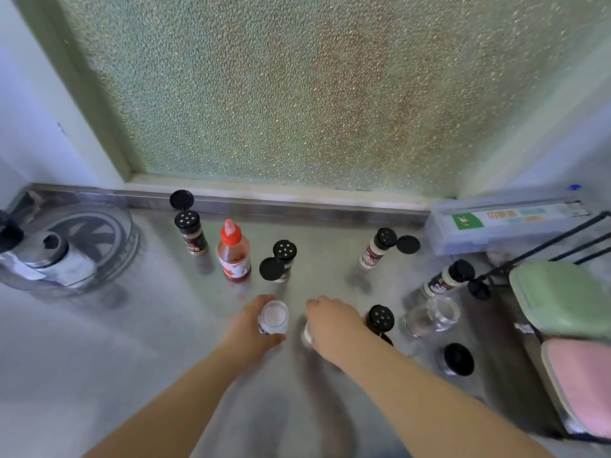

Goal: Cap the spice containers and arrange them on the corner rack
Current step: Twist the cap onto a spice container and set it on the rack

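My left hand grips an uncapped spice jar with pale powder, upright on the steel counter. My right hand is curled over a small white object beside it; what it is I cannot tell. Several black-capped shakers stand around with flip lids open: one at the back left, one in the middle, one at the back right, one by my right wrist. Another shaker leans near the black wire rack at the right.
A red-capped sauce bottle stands behind my left hand. An empty glass jar and a black-lidded jar sit to the right. A metal pot lid lies at the left, a plastic box and green and pink sponges at the right.
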A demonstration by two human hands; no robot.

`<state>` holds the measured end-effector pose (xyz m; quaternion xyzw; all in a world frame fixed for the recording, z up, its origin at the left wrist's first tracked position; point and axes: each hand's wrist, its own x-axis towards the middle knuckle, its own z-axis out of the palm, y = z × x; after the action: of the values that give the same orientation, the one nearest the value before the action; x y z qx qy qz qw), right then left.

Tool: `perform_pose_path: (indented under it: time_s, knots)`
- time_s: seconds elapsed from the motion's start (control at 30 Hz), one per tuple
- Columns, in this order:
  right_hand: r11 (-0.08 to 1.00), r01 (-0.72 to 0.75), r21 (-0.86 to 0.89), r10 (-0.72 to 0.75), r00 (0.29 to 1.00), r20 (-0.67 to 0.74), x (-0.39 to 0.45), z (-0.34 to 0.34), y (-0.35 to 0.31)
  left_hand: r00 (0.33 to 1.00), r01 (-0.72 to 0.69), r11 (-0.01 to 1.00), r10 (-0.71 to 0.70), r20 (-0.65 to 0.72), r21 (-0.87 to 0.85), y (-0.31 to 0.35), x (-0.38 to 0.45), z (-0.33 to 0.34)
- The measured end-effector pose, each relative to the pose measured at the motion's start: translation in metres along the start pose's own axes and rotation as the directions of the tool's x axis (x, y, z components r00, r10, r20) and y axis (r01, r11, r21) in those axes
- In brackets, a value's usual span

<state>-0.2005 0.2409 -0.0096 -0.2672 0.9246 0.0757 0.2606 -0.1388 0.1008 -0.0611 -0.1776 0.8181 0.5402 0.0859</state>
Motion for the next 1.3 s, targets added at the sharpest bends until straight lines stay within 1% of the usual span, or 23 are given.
perform_pose_path:
  time_s: [0.1, 0.17, 0.3, 0.4, 0.5, 0.57, 0.63, 0.67, 0.73, 0.8, 0.83, 0.93, 1.0, 1.03, 1.13, 1.2, 1.3]
  knots:
    - [0.994, -0.104, 0.029, 0.100, 0.989, 0.110, 0.020, 0.007, -0.005, 1.000, 0.020, 0.999, -0.020, -0.007, -0.045, 0.000, -0.005, -0.004]
    - [0.989, -0.141, 0.043, 0.132, 0.979, 0.158, 0.030, 0.010, -0.007, 0.999, 0.037, 0.998, -0.037, -0.009, -0.056, 0.000, -0.012, -0.010]
    - [0.991, -0.127, 0.037, 0.118, 0.975, 0.189, 0.039, 0.008, -0.014, 1.000, 0.012, 0.996, -0.013, -0.006, -0.084, 0.003, -0.022, -0.028]
    - [0.996, -0.085, 0.019, 0.082, 0.986, 0.147, 0.032, -0.007, -0.012, 1.000, -0.015, 0.990, 0.013, -0.012, -0.141, 0.014, -0.027, -0.041]
    - [0.994, -0.062, 0.095, 0.056, 0.996, 0.069, 0.013, -0.042, -0.006, 0.999, -0.049, 0.980, 0.049, -0.003, -0.195, 0.036, -0.032, -0.054]
    - [0.975, -0.050, 0.215, 0.054, 0.998, -0.013, -0.005, -0.075, -0.001, 0.996, -0.086, 0.969, 0.089, 0.004, -0.232, 0.055, -0.034, -0.064]
    - [0.934, 0.021, 0.357, 0.032, 0.989, -0.142, -0.025, -0.113, 0.005, 0.990, -0.129, 0.962, 0.138, 0.020, -0.242, 0.077, -0.033, -0.073]
    - [0.900, 0.080, 0.429, 0.018, 0.976, -0.219, -0.035, -0.131, 0.007, 0.986, -0.157, 0.958, 0.166, 0.019, -0.242, 0.088, -0.033, -0.077]
    - [0.773, 0.254, 0.581, -0.015, 0.923, -0.384, -0.056, -0.165, 0.007, 0.976, -0.214, 0.950, 0.217, -0.011, -0.230, 0.113, -0.032, -0.086]
    - [0.635, 0.430, 0.642, -0.042, 0.849, -0.527, -0.075, -0.189, 0.002, 0.962, -0.271, 0.937, 0.269, -0.042, -0.221, 0.138, -0.034, -0.095]
    - [0.593, 0.488, 0.640, -0.049, 0.816, -0.576, -0.085, -0.199, -0.001, 0.953, -0.304, 0.928, 0.300, -0.048, -0.216, 0.150, -0.036, -0.099]
    - [0.499, 0.586, 0.638, -0.016, 0.743, -0.670, -0.106, -0.214, -0.004, 0.928, -0.369, 0.900, 0.370, -0.039, -0.233, 0.179, -0.046, -0.111]
    - [0.414, 0.626, 0.661, 0.003, 0.725, -0.689, -0.116, -0.221, -0.002, 0.914, -0.404, 0.887, 0.403, -0.054, -0.223, 0.190, -0.054, -0.116]
    - [0.402, 0.638, 0.657, -0.017, 0.723, -0.691, -0.120, -0.224, -0.001, 0.909, -0.415, 0.883, 0.412, -0.062, -0.218, 0.195, -0.058, -0.118]
    - [0.467, 0.624, 0.627, -0.121, 0.747, -0.654, -0.130, -0.230, 0.001, 0.899, -0.438, 0.875, 0.430, -0.082, -0.205, 0.204, -0.071, -0.122]
    - [0.538, 0.602, 0.590, -0.175, 0.765, -0.620, -0.135, -0.235, 0.001, 0.891, -0.454, 0.870, 0.441, -0.107, -0.190, 0.208, -0.079, -0.125]
    - [0.648, 0.573, 0.502, -0.267, 0.788, -0.554, -0.145, -0.246, 0.001, 0.894, -0.449, 0.876, 0.438, -0.099, -0.175, 0.209, -0.087, -0.127]
